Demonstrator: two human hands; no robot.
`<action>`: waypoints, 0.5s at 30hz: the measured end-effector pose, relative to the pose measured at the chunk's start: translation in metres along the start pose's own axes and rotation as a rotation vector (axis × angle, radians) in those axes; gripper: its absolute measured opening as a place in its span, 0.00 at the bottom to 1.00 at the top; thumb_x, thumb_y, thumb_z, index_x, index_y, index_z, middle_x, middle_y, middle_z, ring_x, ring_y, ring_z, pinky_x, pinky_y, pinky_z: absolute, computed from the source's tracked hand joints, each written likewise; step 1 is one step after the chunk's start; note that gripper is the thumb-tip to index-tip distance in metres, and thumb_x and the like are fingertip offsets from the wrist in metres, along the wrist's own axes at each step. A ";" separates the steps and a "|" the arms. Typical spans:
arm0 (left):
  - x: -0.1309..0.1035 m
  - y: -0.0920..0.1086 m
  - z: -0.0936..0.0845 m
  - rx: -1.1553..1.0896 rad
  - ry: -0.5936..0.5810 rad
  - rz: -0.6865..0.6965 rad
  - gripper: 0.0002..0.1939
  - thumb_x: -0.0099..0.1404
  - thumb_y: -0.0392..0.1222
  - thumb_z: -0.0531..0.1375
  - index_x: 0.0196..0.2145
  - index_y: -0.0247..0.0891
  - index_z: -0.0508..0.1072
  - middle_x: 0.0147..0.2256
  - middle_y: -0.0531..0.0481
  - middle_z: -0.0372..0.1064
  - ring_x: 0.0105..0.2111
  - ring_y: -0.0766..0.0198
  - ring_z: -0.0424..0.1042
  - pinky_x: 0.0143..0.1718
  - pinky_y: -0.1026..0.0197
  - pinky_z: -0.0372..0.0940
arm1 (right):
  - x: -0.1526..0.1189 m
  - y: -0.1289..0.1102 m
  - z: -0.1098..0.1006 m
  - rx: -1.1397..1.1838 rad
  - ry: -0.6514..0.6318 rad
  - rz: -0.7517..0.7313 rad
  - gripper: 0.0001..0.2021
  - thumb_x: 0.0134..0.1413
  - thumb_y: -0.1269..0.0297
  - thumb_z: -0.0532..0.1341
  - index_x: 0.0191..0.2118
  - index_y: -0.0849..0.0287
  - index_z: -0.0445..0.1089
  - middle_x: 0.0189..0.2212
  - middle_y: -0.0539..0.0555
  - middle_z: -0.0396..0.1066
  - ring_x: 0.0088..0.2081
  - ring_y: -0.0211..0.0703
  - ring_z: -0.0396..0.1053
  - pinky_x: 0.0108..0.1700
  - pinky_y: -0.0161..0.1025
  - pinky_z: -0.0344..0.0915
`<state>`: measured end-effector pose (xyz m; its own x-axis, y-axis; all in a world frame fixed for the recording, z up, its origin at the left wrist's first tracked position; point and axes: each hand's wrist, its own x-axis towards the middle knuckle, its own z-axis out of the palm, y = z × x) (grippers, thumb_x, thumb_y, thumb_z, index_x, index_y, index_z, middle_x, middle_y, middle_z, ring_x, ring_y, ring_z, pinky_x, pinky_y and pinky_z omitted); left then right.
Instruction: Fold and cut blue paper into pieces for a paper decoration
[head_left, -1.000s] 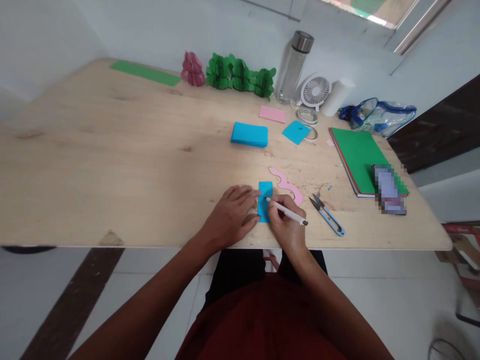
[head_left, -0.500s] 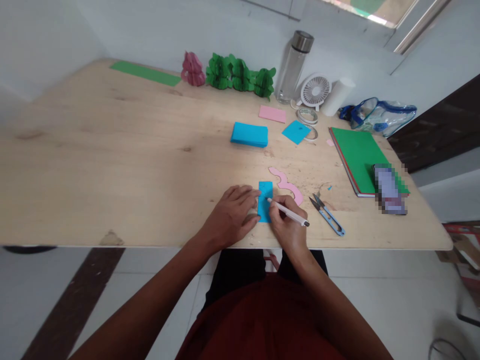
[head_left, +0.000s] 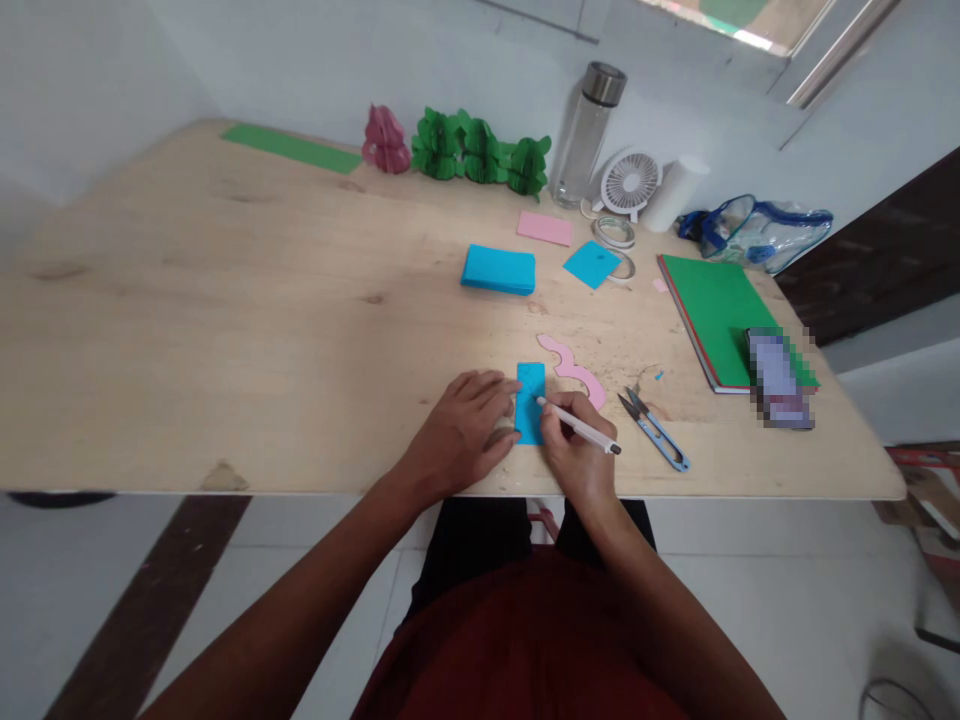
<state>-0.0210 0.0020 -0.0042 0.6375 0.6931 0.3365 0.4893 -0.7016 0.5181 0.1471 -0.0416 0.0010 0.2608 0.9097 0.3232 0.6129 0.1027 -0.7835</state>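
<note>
A small blue paper piece (head_left: 530, 420) with faint drawn lines lies near the table's front edge. My left hand (head_left: 465, 430) rests open beside it, fingertips and thumb touching its left edge. In my right hand (head_left: 577, 445) is a white pen (head_left: 589, 433), its tip on or just above the blue paper. Just behind my right hand lies a wavy pink paper cutout (head_left: 574, 370). Blue-handled thread snips (head_left: 660, 432) lie to the right of that hand.
Farther back are a blue paper stack (head_left: 499, 270), a pink paper (head_left: 544, 228), a blue square (head_left: 592, 263) and tape rolls (head_left: 613, 233). Green paper ornaments (head_left: 480, 150), a bottle (head_left: 589, 135) and a fan (head_left: 630, 183) line the wall. A phone (head_left: 778, 375) overlaps a green pad (head_left: 724, 310).
The pen and my right hand have shifted very slightly to the right. My left hand stays in place on the paper's edge.
</note>
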 end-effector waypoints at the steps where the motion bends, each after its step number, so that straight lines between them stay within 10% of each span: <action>1: 0.000 0.000 0.000 0.000 0.001 0.002 0.12 0.63 0.37 0.55 0.45 0.38 0.70 0.54 0.42 0.68 0.57 0.52 0.62 0.61 0.42 0.54 | 0.000 0.000 0.000 -0.006 0.000 0.000 0.07 0.55 0.64 0.57 0.32 0.58 0.71 0.25 0.51 0.73 0.25 0.37 0.68 0.28 0.33 0.64; 15: 0.000 -0.001 0.001 0.009 0.001 0.010 0.13 0.62 0.38 0.56 0.46 0.39 0.69 0.54 0.43 0.68 0.57 0.52 0.62 0.60 0.42 0.54 | -0.002 0.000 -0.003 -0.006 -0.006 0.004 0.06 0.55 0.64 0.57 0.32 0.58 0.70 0.24 0.50 0.72 0.24 0.37 0.67 0.27 0.33 0.64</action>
<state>-0.0213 0.0027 -0.0059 0.6416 0.6862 0.3426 0.4882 -0.7099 0.5077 0.1492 -0.0446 0.0018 0.2591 0.9123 0.3171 0.6165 0.0965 -0.7814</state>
